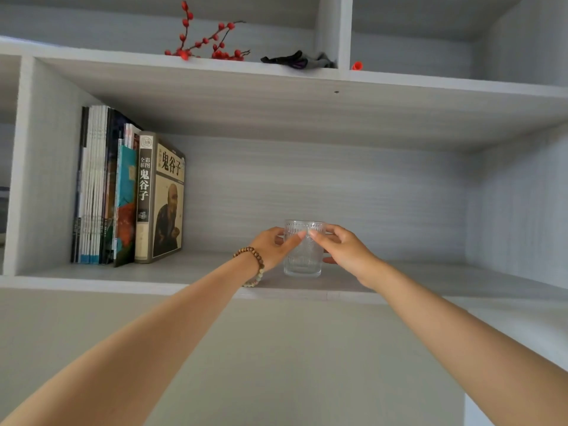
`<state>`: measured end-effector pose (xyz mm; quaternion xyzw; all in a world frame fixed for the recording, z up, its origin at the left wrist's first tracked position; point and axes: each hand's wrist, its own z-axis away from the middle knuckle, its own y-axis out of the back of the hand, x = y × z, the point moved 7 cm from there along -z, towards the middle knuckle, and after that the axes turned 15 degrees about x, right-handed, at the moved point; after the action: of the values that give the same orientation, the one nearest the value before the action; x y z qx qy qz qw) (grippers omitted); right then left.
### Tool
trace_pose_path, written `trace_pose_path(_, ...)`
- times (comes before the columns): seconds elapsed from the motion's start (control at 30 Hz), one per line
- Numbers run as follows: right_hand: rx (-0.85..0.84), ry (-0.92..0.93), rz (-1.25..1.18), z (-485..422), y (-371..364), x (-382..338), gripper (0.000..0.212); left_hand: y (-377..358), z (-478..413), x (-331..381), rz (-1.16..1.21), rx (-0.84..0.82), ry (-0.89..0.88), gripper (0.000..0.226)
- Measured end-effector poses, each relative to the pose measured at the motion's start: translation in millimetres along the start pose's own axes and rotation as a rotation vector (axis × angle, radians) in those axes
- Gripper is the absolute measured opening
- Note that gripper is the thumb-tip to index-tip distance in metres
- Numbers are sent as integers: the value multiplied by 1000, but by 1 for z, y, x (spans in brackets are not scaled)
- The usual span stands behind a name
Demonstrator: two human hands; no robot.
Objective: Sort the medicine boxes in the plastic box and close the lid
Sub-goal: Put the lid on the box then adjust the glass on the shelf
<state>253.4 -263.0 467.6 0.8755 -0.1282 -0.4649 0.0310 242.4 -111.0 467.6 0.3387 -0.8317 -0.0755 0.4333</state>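
Observation:
A clear patterned drinking glass [302,259] stands upright on the white shelf board [184,273]. My left hand [275,245], with a bead bracelet on its wrist, wraps the glass from the left. My right hand [344,250] wraps it from the right. The two thumbs meet across the front of the glass near its rim. No medicine boxes and no plastic box are in view.
A row of upright books [129,195] fills the left end of the same shelf. On the shelf above lie a red berry branch [209,41], a dark cloth item [295,60] and a small red object [357,66]. A plain wall lies below the shelf.

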Motion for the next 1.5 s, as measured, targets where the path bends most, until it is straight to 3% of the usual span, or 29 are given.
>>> trace_pose_path(0.23,97,65,-90,8,6,-14,49,10,4,7,95,54,-27,66)
trace_pose_path(0.4,154,161,-203,22,11,-54,44,43,18,31,257,207,-100,53)
trace_pose_path(0.5,143,183,-293,37,7,-78,46,72,35,49,321,320,-168,22)
trace_pose_path(0.57,117,201,-351,49,0,-93,41,94,49,57,315,391,-205,14)
trace_pose_path(0.67,48,211,-420,71,-17,-109,41,128,76,58,240,464,-225,24)
trace_pose_path(0.83,-120,191,-478,120,-58,-116,55,170,127,35,152,455,-185,75)
trace_pose_path(0.93,-229,180,-515,155,-87,-114,62,192,162,6,155,477,-111,78)
trace_pose_path(1.0,-289,171,-511,177,-108,-109,65,205,186,-13,129,491,-77,68)
trace_pose_path(1.13,-364,146,-455,216,-150,-89,64,225,225,-58,73,441,-22,65)
trace_pose_path(1.33,-412,38,-362,274,-224,-37,51,239,265,-153,72,237,78,58)
trace_pose_path(1.5,-351,-121,-270,326,-286,25,64,240,289,-245,101,40,154,49)
